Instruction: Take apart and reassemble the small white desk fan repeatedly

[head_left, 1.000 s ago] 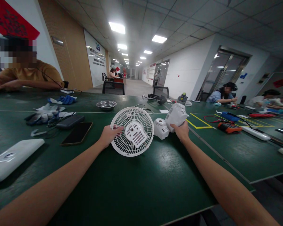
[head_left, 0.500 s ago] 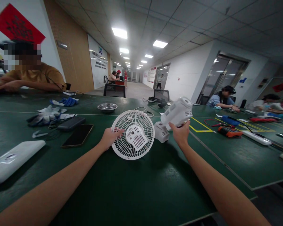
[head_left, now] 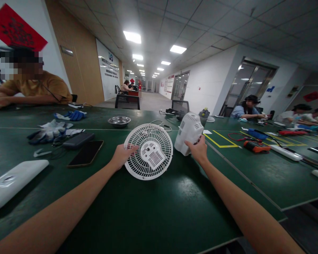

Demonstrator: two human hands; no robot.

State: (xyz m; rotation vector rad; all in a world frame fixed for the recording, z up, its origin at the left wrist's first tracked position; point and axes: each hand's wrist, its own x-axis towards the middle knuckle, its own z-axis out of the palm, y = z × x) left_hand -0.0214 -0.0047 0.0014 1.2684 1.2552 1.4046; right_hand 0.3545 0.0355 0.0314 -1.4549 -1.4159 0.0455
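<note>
Head view: green table [head_left: 153,215] fills the lower part. Person in brown shirt [head_left: 47,84] sits at far left, forearms on the table edge.

Fan cover [head_left: 154,159], white and round, is at the center, tilted with its vented middle plate toward the camera. Left hand [head_left: 120,156] pinches its left rim, thumb over the slats, other fingers mostly behind; can't tell if the bottom rim touches the table.

White casing [head_left: 187,132], vented at top, is just right of the cover, leaning a bit, apart from it. Right hand [head_left: 198,150] grips its lower right side, thumb on the near face, other fingers partly hidden. Can't tell if its base touches the table.

White slab [head_left: 17,181] lies at near left. Phone [head_left: 86,154] is flat, dark screen up, left of the left hand. Gray gloves [head_left: 49,132] lie beyond it in a heap, black case [head_left: 78,140] just beside them. Blue gloves [head_left: 71,115] farther back.

Orange meter [head_left: 257,146] is well off to the right. Metal bowl [head_left: 119,121] sits behind the cover, slightly left. White cord [head_left: 161,123] loops behind the cover.
</note>
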